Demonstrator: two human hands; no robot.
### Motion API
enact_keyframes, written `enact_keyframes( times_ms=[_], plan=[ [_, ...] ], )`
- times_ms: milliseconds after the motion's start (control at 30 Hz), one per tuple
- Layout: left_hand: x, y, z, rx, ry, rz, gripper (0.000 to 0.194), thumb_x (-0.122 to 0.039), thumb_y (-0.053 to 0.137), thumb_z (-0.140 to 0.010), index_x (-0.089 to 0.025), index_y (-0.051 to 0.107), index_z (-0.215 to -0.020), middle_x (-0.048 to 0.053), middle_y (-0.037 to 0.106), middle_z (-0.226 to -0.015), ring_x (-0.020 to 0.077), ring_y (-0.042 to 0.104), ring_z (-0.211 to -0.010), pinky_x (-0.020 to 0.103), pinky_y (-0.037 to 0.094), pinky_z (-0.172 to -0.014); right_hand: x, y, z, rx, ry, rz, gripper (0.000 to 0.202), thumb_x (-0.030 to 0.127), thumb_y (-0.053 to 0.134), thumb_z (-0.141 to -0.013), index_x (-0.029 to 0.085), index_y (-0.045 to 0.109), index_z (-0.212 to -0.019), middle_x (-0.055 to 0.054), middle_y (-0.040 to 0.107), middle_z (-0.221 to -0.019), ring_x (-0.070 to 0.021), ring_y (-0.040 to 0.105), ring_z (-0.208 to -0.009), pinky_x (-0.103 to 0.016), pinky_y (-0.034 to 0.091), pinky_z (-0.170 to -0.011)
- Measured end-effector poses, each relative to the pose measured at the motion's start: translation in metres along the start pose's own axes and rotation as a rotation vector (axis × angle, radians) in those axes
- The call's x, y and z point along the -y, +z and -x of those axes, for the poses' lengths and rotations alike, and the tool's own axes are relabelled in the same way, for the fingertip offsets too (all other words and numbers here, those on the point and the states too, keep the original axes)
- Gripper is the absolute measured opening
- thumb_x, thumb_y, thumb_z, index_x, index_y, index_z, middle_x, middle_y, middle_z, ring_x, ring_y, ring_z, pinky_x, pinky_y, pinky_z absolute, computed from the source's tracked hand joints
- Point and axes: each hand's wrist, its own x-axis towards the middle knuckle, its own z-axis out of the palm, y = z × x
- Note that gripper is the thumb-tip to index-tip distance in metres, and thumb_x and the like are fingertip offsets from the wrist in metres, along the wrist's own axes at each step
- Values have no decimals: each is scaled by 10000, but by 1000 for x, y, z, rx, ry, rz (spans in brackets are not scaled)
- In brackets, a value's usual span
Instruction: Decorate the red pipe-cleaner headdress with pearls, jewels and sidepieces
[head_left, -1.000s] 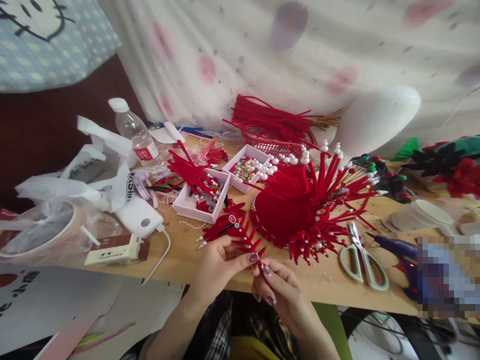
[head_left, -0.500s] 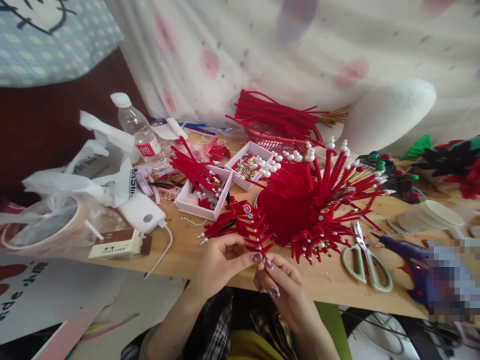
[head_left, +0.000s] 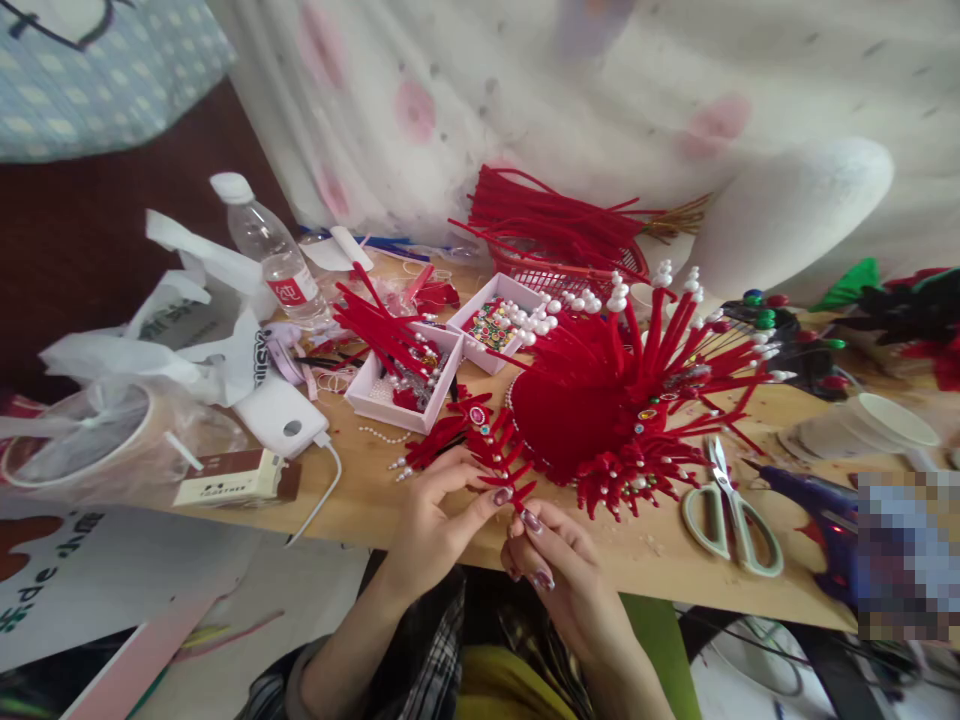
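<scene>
Between my hands is a red chenille-stem ornament [head_left: 501,448], with narrow side leaves, small pearls and a jewelled top. My left hand [head_left: 450,508] pinches its lower left side between thumb and fingers. At its bottom tip, my right hand [head_left: 551,550] is closed with thumb and index finger on the stem; its other fingers are curled in. Just beyond, to the right, lies a large red headpiece [head_left: 570,420] edged with pearls and bristling with red stems. More red pieces with pearl tips [head_left: 435,448] lie behind my left hand.
White boxes of beads [head_left: 382,408] stand behind my hands. Scissors [head_left: 731,515] and a blue glue gun [head_left: 806,505] lie right. A red basket [head_left: 555,275] holds red stems. A water bottle [head_left: 270,250] and white power bank [head_left: 283,425] are left; a white foam head [head_left: 795,215] stands back right.
The ornament and both hands have shifted slightly left, and its top tilts a little more to the left. Both hands keep their pinch on it. The camera view has moved slightly.
</scene>
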Motion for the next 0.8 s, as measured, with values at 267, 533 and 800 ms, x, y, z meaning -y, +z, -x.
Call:
enact_keyframes(
  times_ms=[267, 533, 800],
  plan=[
    [4, -44, -5, -255, -7, 169, 149, -275, 806, -736, -179, 712, -671, 10, 625, -759, 120, 591, -732, 210, 463, -671, 11, -1, 2, -43, 20, -33, 222, 368, 660, -900, 171, 684, -800, 90, 306, -491, -62, 222, -482, -200, 359, -589],
    [-20, -69, -4, -510, 189, 367, 216, -321, 844, -658, -214, 657, -670, -14, 610, -704, 123, 535, -625, 253, 491, -634, 13, -3, 0, -13, 9, -36, 225, 368, 646, -909, 175, 682, -798, 87, 311, -491, -65, 225, -484, -211, 356, -596],
    [-21, -52, -1, -313, 2, -190, 174, -336, 718, -802, -203, 721, -691, 32, 702, -728, 177, 666, -689, 270, 524, -626, 11, -6, -1, 12, 27, -20, 240, 387, 629, -913, 173, 674, -816, 78, 331, -498, -80, 255, -495, -238, 363, -600]
  ],
)
